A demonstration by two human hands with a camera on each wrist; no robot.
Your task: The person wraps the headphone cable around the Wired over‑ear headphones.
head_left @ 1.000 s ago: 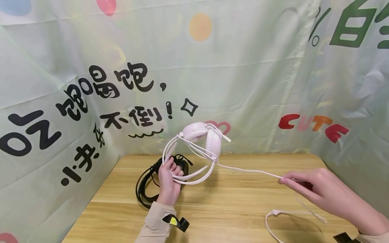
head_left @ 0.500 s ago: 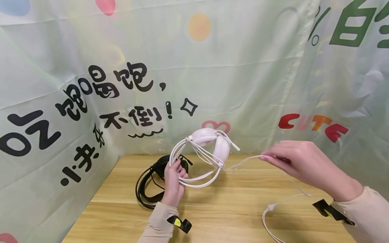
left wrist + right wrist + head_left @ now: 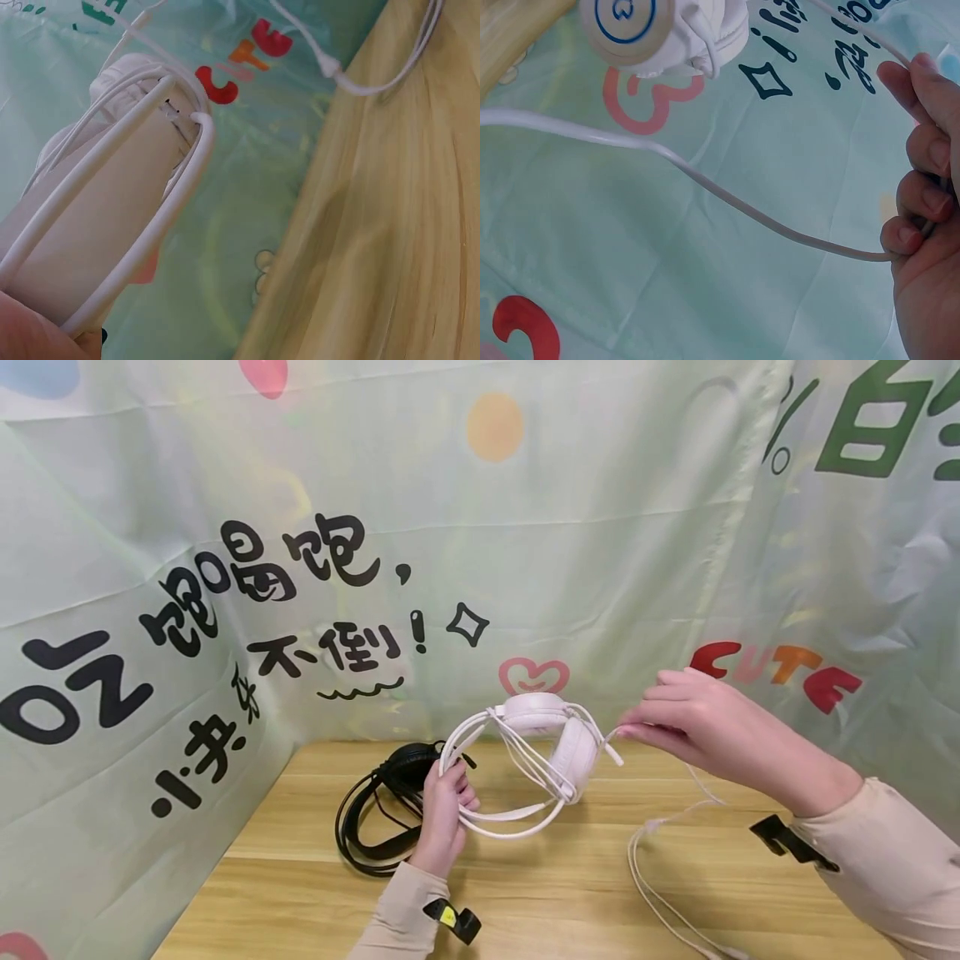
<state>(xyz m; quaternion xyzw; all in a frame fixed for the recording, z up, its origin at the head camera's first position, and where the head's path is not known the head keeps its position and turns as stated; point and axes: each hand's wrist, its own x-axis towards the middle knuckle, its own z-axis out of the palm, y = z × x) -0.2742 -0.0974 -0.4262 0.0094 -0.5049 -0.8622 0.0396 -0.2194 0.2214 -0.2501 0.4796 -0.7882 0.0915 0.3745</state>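
My left hand (image 3: 444, 810) grips the band of a white headset (image 3: 535, 713) and holds it up over the table. White cord is wrapped around the band and ear cups. My right hand (image 3: 720, 735) is raised just right of the ear cups. Its thumb and forefinger pinch the headset's white cable (image 3: 765, 220), and the other fingers curl around it in the right wrist view. From that hand the cable hangs down to a loop low on the right. The left wrist view shows the headband (image 3: 97, 217) close up, with only part of the left hand.
A black headset (image 3: 408, 768) with its cord coiled lies on the wooden table (image 3: 525, 893) behind my left hand. A pale printed cloth (image 3: 600, 527) hangs around the back and sides of the table.
My left hand has carried the white headset right and slightly down. My right hand, with the cable, has moved up and left toward the ear cups, shortening the stretch between them.
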